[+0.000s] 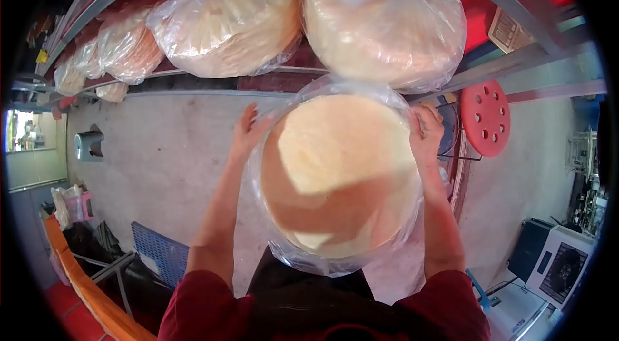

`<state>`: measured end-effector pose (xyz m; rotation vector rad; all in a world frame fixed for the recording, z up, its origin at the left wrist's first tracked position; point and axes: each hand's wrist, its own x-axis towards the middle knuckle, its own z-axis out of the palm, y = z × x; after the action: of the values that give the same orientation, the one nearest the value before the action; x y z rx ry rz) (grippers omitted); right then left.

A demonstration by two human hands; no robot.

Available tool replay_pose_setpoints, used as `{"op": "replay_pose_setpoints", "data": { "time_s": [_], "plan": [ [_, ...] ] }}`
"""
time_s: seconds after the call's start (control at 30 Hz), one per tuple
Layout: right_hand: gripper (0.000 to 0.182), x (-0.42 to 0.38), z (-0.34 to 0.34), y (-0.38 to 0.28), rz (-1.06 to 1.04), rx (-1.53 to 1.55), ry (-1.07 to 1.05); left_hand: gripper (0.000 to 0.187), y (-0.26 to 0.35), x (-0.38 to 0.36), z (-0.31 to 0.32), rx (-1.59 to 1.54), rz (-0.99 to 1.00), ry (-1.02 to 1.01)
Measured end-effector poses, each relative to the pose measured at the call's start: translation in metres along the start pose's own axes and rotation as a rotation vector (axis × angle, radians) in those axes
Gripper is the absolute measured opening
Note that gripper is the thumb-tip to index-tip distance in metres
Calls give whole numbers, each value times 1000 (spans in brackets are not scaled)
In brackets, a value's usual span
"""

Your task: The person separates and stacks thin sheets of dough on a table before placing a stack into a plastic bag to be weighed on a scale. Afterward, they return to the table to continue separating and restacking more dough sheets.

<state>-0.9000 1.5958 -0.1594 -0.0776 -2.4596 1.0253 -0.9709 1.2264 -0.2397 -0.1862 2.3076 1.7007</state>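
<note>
In front of my body is a large, round, flat pale disc [342, 173], like a thin flatbread or wafer, inside a clear plastic bag [274, 244]. A shadow crosses its middle. The bag's loose plastic stands out all around the disc. At the bag's upper left edge is my left hand [249, 129], its fingers apart and pointing up, its thumb side against the plastic. My right hand [426, 131] has its fingers curled in on the bag's edge at the upper right. Whether more discs lie beneath the top one is hidden.
Filled clear bags of similar pale rounds [225, 22] line a metal-framed shelf [258, 91] ahead. A red stool [485, 118] with round holes is at the right. A blue perforated panel [160, 252] and an orange edge [97, 283] lie lower left; a white boxy machine [560, 267] stands lower right.
</note>
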Motion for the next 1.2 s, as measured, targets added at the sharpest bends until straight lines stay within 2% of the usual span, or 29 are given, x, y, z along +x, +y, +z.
{"op": "replay_pose_setpoints", "data": {
  "time_s": [0.03, 0.1, 0.13, 0.2, 0.23, 0.3, 0.33, 0.37, 0.43, 0.53, 0.63, 0.73, 0.93, 1.03, 1.13, 1.2],
  "plan": [
    [22, -5, -3, -4, 68, 67, -19, 72, 9, 19, 8, 0, -69, -110],
    [40, -25, -25, -26, 170, -1, 80, 79, 27, 51, 29, 82, -165, -304],
    [49, -40, -36, -36, 217, -37, 130, 82, 38, 61, 40, 159, -185, -377],
    [75, -103, -49, -22, 438, -176, 89, 88, 95, 59, 55, 251, -129, -700],
    [74, -143, -45, -16, 666, 55, 31, 91, 110, 58, 61, 298, -100, -858],
    [72, -221, -37, -5, 1184, 450, 24, 93, 87, 61, 77, 379, -199, -804],
    [61, -222, -35, -32, 1249, 594, 34, 94, 73, 63, 84, 426, -250, -779],
    [53, -239, -20, -29, 1450, 1204, 137, 94, 61, 67, 87, 352, -255, -854],
    [56, -241, -15, -38, 1393, 1135, 108, 96, 54, 73, 88, 200, -267, -996],
    [54, -250, -15, -26, 1295, 1262, 20, 95, 63, 64, 86, 191, -319, -933],
    [55, -262, -16, -20, 1279, 1193, 43, 92, 59, 64, 90, 65, -334, -956],
    [55, -266, -16, -18, 1312, 1158, 66, 90, 61, 58, 89, 112, -313, -867],
    [55, -281, -19, -5, 1359, 1123, 89, 93, 46, 56, 90, 218, -222, -826],
    [53, -282, -19, -4, 1344, 1130, 117, 85, 54, 49, 89, 222, -188, -821],
    [51, -254, -19, -29, 1353, 1198, 127, 80, 70, 50, 88, 117, -289, -883],
    [51, -259, -14, -27, 1299, 1159, 169, 74, 66, 53, 87, 120, -266, -859]
  ]
}}
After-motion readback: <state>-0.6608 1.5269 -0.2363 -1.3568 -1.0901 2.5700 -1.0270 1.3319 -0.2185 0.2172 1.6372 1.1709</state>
